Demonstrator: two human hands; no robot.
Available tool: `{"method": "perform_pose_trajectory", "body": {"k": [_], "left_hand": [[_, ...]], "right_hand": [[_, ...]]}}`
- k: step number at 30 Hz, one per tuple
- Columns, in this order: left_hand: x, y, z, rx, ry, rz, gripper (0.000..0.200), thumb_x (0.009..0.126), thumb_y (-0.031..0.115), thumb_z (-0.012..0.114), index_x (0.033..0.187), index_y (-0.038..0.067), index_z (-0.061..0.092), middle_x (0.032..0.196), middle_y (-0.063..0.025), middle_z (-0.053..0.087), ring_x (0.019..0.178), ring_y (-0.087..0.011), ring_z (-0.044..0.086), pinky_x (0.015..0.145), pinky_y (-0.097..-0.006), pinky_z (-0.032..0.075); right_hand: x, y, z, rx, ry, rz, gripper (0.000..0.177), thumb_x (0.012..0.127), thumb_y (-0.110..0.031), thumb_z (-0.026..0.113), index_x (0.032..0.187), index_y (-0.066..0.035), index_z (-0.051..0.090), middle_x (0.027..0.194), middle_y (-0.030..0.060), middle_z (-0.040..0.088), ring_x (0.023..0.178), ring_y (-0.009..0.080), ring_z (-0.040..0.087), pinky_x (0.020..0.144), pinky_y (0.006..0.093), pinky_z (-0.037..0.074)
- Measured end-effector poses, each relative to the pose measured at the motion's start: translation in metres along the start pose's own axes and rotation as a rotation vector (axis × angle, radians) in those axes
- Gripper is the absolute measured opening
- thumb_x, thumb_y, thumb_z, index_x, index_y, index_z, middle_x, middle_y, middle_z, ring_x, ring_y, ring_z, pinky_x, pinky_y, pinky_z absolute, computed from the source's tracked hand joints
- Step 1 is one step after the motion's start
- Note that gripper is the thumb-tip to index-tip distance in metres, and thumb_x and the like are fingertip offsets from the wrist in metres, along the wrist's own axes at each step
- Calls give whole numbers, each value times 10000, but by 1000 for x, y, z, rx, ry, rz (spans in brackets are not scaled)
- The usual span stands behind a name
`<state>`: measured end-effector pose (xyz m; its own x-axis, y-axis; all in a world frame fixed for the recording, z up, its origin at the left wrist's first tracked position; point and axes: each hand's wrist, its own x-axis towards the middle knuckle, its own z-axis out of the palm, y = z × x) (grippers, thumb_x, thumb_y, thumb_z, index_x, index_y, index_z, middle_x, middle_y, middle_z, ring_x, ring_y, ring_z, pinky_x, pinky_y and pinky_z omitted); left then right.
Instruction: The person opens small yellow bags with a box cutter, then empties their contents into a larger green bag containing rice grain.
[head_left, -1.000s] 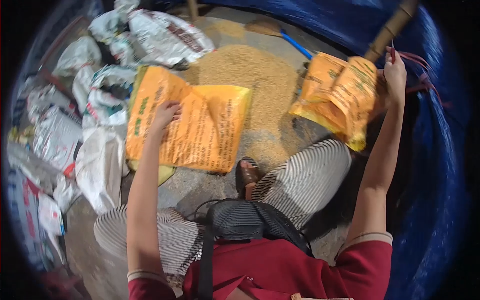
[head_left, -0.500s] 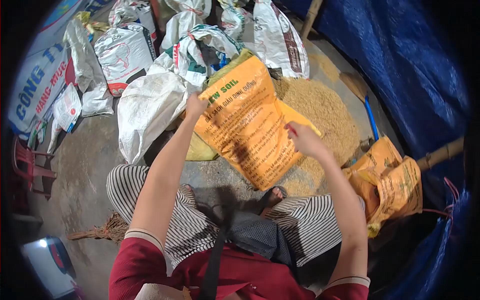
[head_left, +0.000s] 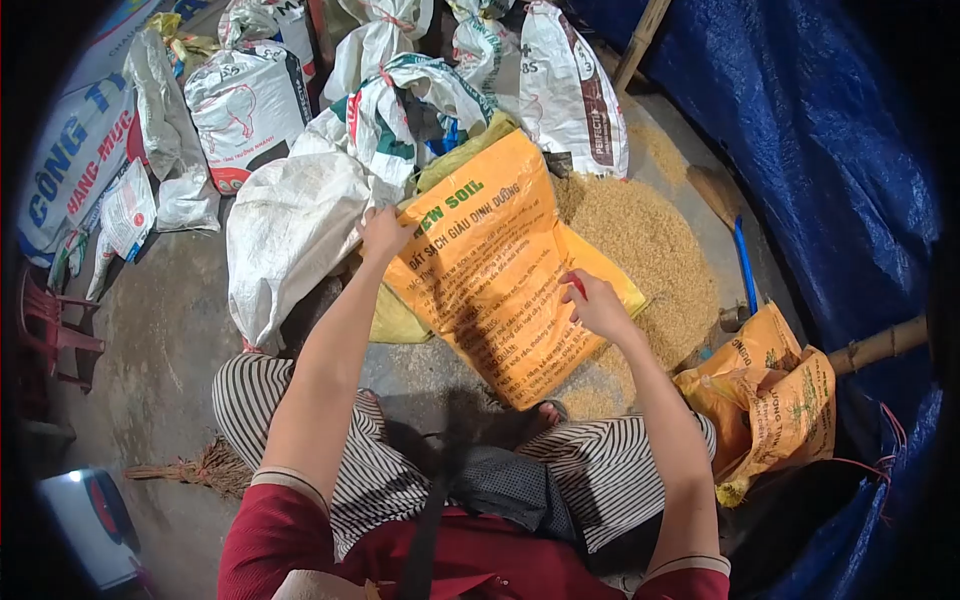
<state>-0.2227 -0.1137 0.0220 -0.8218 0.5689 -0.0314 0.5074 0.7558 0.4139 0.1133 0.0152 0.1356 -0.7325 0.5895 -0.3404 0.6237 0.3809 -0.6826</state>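
An orange plastic bag (head_left: pixel 500 270) with green and black print, "NEW SOIL" at its top, hangs tilted in front of my knees. My left hand (head_left: pixel 383 236) is closed on the bag's upper left edge. Over the bag's right side is my right hand (head_left: pixel 602 308), fingers pinched around a small red object (head_left: pixel 577 287) whose kind is mostly hidden by the fingers. Behind the orange bag, yellow sacking (head_left: pixel 402 318) shows at the lower left. A heap of tan, husk-like grains (head_left: pixel 665 260) lies on the floor to the right.
White sacks (head_left: pixel 290 225) stand crowded at the back and left. More orange bags (head_left: pixel 770 400) sit at right, beside a bamboo pole (head_left: pixel 880 345) and blue tarp (head_left: pixel 800 130). A blue-handled tool (head_left: pixel 745 265), a straw broom (head_left: pixel 205 470) and a red chair (head_left: pixel 62 325) are around me.
The view has shifted slightly, so most things sit a little lower. Both hands keep about the same places at the orange bag, and the red object stays in my right fingers.
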Motion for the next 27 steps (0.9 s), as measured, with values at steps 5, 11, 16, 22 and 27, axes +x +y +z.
{"method": "perform_pose_trajectory", "body": {"k": [5,11,16,22,27], "left_hand": [[10,8,6,-129,-97,276,312,678,293,664,856,46,598,760,-157,602,757,-330,566,693,-394,455],[-57,103,-38,-238,-261,598,243,679,106,573,901,9,582,829,-173,602,785,-348,576,710,-439,451],[-132,143,-38,-178,-179,977,144,669,36,514,806,-7,527,718,-170,532,698,-326,558,629,-421,441],[-174,142,-40,4,-125,1195,190,649,15,528,838,-2,525,757,-124,522,720,-288,560,610,-367,467],[-178,133,-45,49,-106,1202,210,649,16,545,857,10,523,771,-118,541,722,-271,577,612,-349,475]], "right_hand": [[4,-7,1,48,29,29,232,882,-119,419,1051,16,504,810,165,600,620,208,602,622,326,468],[11,-5,0,98,143,1,221,875,-164,470,1013,4,511,799,153,602,680,220,595,659,331,451],[-7,-18,-6,101,464,-157,372,803,-204,602,1095,1,496,787,156,588,744,261,576,662,337,436],[-13,11,-5,-122,318,-135,328,756,-144,605,1056,-36,527,800,180,588,763,337,559,676,398,429],[-14,14,-8,-156,351,-196,213,772,-130,564,950,-12,555,809,206,590,800,373,550,682,422,426]]}}
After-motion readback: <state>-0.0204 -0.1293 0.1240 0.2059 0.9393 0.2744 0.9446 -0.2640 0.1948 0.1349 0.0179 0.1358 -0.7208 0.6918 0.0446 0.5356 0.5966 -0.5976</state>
